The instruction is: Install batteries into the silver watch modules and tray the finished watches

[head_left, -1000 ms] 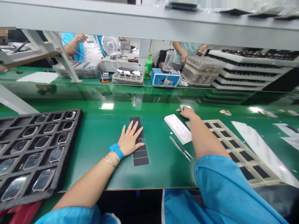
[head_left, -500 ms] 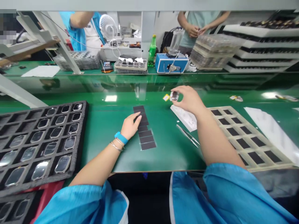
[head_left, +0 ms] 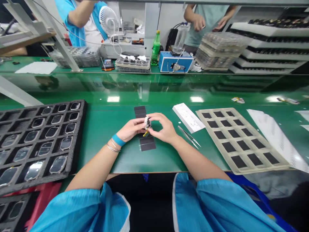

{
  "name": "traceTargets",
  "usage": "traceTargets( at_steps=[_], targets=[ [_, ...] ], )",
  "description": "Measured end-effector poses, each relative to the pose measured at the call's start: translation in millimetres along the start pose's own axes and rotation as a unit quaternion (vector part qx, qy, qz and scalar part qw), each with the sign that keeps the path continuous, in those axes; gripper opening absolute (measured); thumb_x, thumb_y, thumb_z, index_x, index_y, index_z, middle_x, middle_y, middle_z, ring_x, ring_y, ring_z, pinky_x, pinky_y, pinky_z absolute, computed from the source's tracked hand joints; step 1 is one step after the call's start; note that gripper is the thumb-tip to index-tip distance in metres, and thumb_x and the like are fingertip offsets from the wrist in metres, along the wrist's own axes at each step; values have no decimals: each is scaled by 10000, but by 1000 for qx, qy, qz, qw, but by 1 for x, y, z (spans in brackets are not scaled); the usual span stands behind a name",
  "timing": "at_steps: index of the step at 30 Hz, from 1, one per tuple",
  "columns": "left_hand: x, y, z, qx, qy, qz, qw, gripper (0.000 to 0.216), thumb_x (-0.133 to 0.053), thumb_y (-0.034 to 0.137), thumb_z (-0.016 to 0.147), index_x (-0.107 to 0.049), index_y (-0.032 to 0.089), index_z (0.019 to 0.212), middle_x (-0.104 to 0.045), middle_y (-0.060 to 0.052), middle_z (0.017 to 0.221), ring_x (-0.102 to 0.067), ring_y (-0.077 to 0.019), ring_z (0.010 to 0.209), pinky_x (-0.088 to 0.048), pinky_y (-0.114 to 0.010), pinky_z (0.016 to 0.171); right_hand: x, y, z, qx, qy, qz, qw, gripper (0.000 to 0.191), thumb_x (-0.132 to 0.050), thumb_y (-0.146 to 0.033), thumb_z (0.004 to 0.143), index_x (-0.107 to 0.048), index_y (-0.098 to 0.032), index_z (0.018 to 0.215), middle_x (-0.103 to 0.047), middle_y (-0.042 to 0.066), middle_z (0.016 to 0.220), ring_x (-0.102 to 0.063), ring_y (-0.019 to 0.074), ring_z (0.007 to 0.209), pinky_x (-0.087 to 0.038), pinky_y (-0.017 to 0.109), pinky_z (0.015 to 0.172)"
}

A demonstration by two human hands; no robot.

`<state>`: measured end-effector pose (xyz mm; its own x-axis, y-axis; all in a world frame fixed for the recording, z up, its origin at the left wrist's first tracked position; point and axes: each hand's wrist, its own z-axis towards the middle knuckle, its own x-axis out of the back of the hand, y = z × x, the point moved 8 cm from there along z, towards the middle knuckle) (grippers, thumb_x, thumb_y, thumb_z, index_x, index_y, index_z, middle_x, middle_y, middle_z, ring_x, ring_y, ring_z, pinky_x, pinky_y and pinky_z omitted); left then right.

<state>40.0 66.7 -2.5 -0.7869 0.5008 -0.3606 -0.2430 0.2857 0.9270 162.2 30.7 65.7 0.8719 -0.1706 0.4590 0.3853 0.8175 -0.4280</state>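
Both my hands meet above the green mat, holding a small silver-and-white component (head_left: 147,122) with a yellow tab (head_left: 145,133) hanging below it. My left hand (head_left: 131,129) pinches it from one side and my right hand (head_left: 163,127) from the other. Under them lies a row of dark rectangular pads (head_left: 147,145) on clear film, its middle hidden by my hands. Steel tweezers (head_left: 189,137) lie to the right of my right hand, beside a white printed sheet (head_left: 188,118). A blue band (head_left: 118,140) and thin bracelets circle my left wrist.
At left, a black foam tray (head_left: 36,141) holds several watch-shaped devices. At right lie a beige tray of dark pads (head_left: 241,138) and a white sheet (head_left: 272,135). Behind a glass divider, two co-workers (head_left: 202,19) stand among stacked trays, a fan and a blue instrument.
My right hand has brought the small component from the far right of the mat to the middle. My left hand has left the pad row and now holds the component too.
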Motion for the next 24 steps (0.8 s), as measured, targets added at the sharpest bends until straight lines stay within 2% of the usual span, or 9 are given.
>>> traceTargets(
  at_steps=[3, 6, 8, 10, 12, 14, 17, 24],
  targets=[
    [5, 3, -1, -17, 25, 8, 1000, 459, -875, 332, 640, -735, 146, 1035, -742, -92, 960, -700, -200, 891, -549, -320, 834, -7, -4, 0, 0, -29, 12, 1000, 329, -624, -124, 781, -590, -246, 1085, -697, 83, 1198, -637, 225, 1132, -515, 432, 971],
    [16, 9, -1, -58, 90, 37, 994, 570, -894, 253, 588, -705, 173, 1120, -732, -69, 996, -687, -173, 871, -554, -312, 831, -8, 3, -2, -38, -30, 7, 999, 348, -608, -121, 776, -603, -238, 1104, -664, 94, 1270, -594, 240, 1195, -485, 469, 1014],
    [22, 13, -1, -88, 137, 74, 984, 586, -906, 216, 544, -710, 169, 1095, -728, -53, 977, -676, -160, 850, -550, -322, 861, -5, 13, -3, -90, -4, 4, 996, 255, -619, -150, 797, -636, -226, 1040, -685, 95, 1220, -614, 239, 1149, -491, 467, 1000],
    [25, 14, -2, -95, 159, 87, 979, 548, -911, 209, 526, -721, 162, 1038, -724, -50, 980, -674, -164, 851, -545, -344, 890, -5, 23, -6, -138, 6, 16, 990, 107, -638, -196, 830, -667, -220, 930, -728, 79, 1086, -660, 221, 1037, -515, 434, 955],
    [23, 12, -2, -83, 151, 63, 983, 540, -909, 225, 537, -718, 178, 1040, -719, -51, 1032, -680, -173, 878, -544, -356, 904, -8, 27, -8, -164, -3, 36, 986, 28, -662, -233, 841, -682, -218, 854, -748, 57, 984, -684, 205, 960, -528, 402, 923],
    [20, 12, -3, -79, 134, 37, 987, 550, -909, 233, 544, -710, 196, 1055, -717, -50, 1055, -685, -174, 895, -547, -351, 906, -12, 27, -8, -172, -11, 49, 984, 32, -683, -249, 837, -694, -220, 842, -754, 47, 962, -692, 197, 942, -534, 379, 908],
    [17, 18, -5, -113, 122, 46, 985, 555, -921, 219, 522, -703, 196, 1031, -721, -47, 995, -688, -178, 902, -554, -338, 895, -12, 21, -8, -168, -4, 53, 984, 48, -693, -255, 833, -704, -222, 866, -759, 43, 974, -701, 185, 937, -543, 352, 894],
    [13, 29, -8, -205, 122, 103, 966, 544, -945, 218, 460, -673, 182, 931, -717, -46, 929, -690, -173, 848, -585, -273, 741, -9, 6, -9, -123, 31, -4, 992, 64, -672, -253, 847, -725, -232, 877, -771, 41, 1024, -724, 190, 985, -462, 440, 1075]
  ],
)
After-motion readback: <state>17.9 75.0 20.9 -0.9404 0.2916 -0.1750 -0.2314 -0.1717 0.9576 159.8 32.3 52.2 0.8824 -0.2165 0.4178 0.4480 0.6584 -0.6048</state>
